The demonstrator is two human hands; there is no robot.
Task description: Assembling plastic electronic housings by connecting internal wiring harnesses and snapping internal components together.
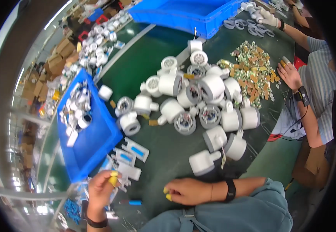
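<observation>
Leftward, a blue tray holding white parts, left fingers nearly together near white brackets, right fingers curled, any grip unclear, blue bin beyond.

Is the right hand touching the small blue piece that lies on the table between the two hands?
Apart. The head view shows dark table between the right hand and the small blue piece.

About twenty white housings, two large blue bins

No readable text or numbers.
</observation>
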